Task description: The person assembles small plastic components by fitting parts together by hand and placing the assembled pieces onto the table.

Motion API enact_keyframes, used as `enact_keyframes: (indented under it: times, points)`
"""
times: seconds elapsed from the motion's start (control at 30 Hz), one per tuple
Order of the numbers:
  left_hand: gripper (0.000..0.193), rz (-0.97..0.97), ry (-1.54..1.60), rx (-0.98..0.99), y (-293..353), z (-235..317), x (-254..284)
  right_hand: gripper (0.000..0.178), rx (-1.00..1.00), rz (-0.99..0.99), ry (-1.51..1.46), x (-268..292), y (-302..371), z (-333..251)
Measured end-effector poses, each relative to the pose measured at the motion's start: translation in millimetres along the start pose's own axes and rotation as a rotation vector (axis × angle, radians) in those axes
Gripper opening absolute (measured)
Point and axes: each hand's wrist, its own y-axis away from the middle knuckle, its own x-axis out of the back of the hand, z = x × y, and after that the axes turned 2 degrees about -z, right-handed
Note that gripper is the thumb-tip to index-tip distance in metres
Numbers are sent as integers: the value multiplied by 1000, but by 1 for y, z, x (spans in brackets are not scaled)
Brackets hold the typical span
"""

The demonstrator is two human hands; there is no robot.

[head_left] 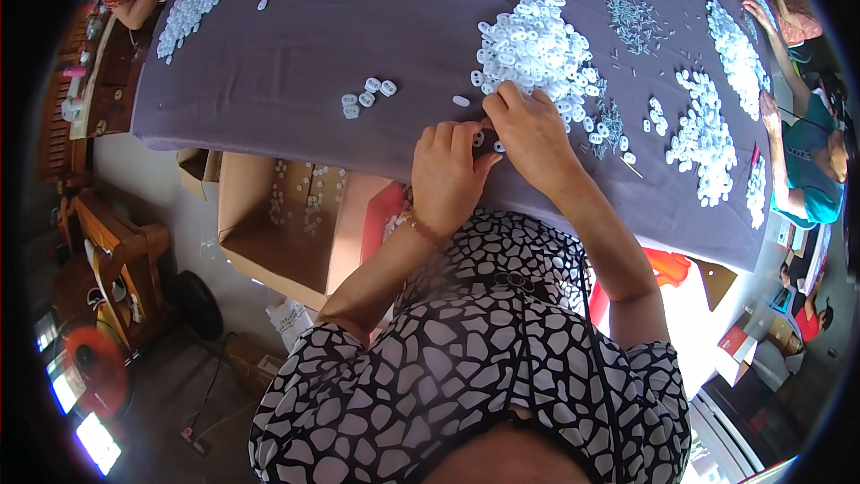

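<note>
Five clustered white pieces [366, 99] lie left of the big heap [537, 49]; two pin piles [636, 22] lie right of it. One white piece [478, 138], small, rounded, partly hidden, shows nearside of the heap between left hand [448, 166] and right hand [528, 130]. Each grip: fingers curled nearly together; hold hidden, cannot tell.

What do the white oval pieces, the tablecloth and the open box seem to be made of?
White oval pieces: probably hard plastic, smooth, with a uniform molded look. Tablecloth: apparently matte fabric, draping softly with faint creases. Open box: likely cardboard, dull brown, with stiff, flat walls.
</note>
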Motion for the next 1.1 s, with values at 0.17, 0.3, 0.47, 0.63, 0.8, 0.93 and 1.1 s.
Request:
enact_keyframes:
  times: [0.17,0.3,0.47,0.63,0.8,0.93,1.1]
  points:
    - [35,11,58,43,-1,-2,1,11,-58,54,-171,1,1,4]
    - [30,121,60,143,-7,-12,0,8,-202,219,-475,-1,7,12]
    - [21,158,-142,139,-25,-18,-5,7,-409,245,-750,3,14,14]
    - [15,167,72,86,-40,-4,-10,7,-678,149,-1063,13,18,11]
    - [14,74,700,177,-33,2,-23,8,-692,158,-1209,13,22,5]
    - [13,-63,1103,446,-35,-3,-21,8,-641,134,-1211,12,22,2]
    - [14,97,414,253,-39,-11,-6,11,-152,313,-277,3,25,11]
